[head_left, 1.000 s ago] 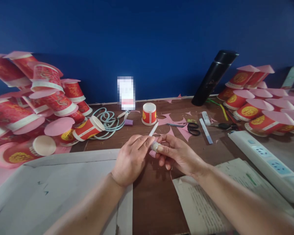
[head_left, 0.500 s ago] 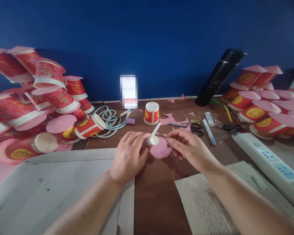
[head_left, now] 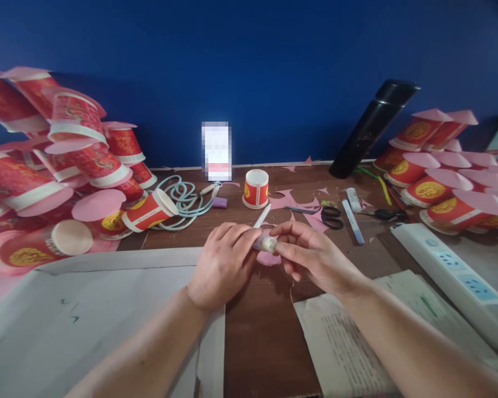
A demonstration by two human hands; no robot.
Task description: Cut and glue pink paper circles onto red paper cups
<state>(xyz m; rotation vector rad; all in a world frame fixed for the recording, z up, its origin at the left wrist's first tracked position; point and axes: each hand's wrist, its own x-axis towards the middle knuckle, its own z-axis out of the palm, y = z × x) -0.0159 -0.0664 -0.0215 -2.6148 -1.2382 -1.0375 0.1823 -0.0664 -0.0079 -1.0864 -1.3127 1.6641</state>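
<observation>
My left hand (head_left: 226,265) is closed around a small translucent tube (head_left: 268,244) with a whitish end that points right. Against that end press the thumb and fingers of my right hand (head_left: 311,251), bent in a pinch; whatever lies between them is hidden. A slim white pen-like stick (head_left: 263,214) slants up beyond my left fingers, its lower part out of sight. Below the tube, a pink paper disc (head_left: 268,258) is on the table, partly covered by my hands. Just behind stands a red paper cup (head_left: 256,190), upside down.
Red cups with pink paper brims are heaped on the left (head_left: 95,166) and right (head_left: 434,188). Pink scraps (head_left: 288,200), scissors (head_left: 331,216), a marker (head_left: 352,221) and a coiled cable (head_left: 182,202) lie behind my hands. A black flask (head_left: 371,130), power strip (head_left: 456,265) and papers (head_left: 336,342) are rightward.
My right hand has moved left onto the tube's whitish end. The tube has turned from facing me to pointing right. More of the pink disc is now covered.
</observation>
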